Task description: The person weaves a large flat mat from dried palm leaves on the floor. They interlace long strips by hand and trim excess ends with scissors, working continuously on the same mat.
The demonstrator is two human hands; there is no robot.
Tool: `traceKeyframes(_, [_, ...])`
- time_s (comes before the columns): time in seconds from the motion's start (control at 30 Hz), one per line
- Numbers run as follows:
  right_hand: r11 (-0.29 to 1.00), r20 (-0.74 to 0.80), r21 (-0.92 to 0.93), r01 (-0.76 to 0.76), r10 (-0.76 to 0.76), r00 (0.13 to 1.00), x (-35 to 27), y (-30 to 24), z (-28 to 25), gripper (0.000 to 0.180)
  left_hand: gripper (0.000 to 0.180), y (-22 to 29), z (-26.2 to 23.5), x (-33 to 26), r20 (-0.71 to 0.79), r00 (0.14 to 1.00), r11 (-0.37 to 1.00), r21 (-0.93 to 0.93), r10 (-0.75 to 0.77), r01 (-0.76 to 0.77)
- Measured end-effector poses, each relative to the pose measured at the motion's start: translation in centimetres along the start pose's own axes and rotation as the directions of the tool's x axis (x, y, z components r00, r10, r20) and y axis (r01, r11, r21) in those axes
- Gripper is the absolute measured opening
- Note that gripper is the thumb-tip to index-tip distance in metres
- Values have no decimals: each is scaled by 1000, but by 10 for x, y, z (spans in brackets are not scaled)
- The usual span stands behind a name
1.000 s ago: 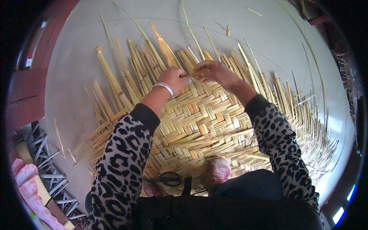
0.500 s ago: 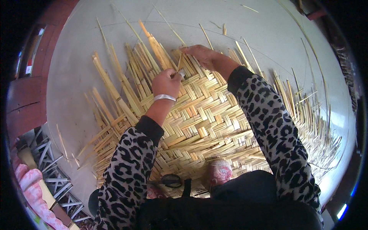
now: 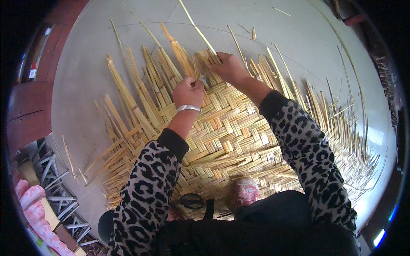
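A half-woven mat [image 3: 230,141] of flat yellow straw strips lies on a pale floor, with loose strip ends fanning out at its far edge. My left hand [image 3: 188,91], a silver bangle on its wrist, pinches a small thin grey tool at the mat's far edge. My right hand [image 3: 228,67] presses down on the loose strip ends [image 3: 205,57] just beyond it. Both sleeves have a leopard pattern. A long single strip [image 3: 198,30] runs up and away from under my right hand.
Black-handled scissors [image 3: 191,199] lie on the mat's near edge by my knee. A pink-soled foot [image 3: 245,192] rests on the mat. A metal rack [image 3: 51,187] and pink cloth [image 3: 32,205] sit at lower left. A dark red floor border [image 3: 30,106] runs along the left.
Both hands have moved farther out to the mat's far edge. My right hand shifted from the woven part onto the loose strip ends; my left hand followed beside it.
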State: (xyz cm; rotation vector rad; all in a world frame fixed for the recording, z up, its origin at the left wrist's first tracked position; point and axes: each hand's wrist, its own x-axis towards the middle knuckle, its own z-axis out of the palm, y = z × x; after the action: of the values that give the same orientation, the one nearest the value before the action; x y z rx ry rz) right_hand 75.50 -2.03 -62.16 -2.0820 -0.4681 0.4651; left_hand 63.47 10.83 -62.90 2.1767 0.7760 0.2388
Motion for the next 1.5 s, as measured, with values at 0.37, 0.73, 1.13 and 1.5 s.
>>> traceKeyframes(0.37, [998, 112, 33, 57, -61, 992, -11, -9, -10, 39, 29, 3, -8, 24, 445, 895, 950, 275, 11, -148])
traceKeyframes(0.73, [947, 252, -319, -44, 130, 959, 14, 8, -4, 43, 44, -19, 1, -40, 217, 857, 767, 383, 468, -515])
traceKeyframes(1.13, [959, 245, -280, -49, 120, 962, 18, 10, 14, 34, 56, -21, 6, -51, 301, 841, 624, 568, 449, -537])
traceKeyframes(1.5, [935, 55, -326, 137, -126, 990, -14, -7, 1, 56, 58, -16, 1, -56, 338, 811, 570, 583, 478, -579])
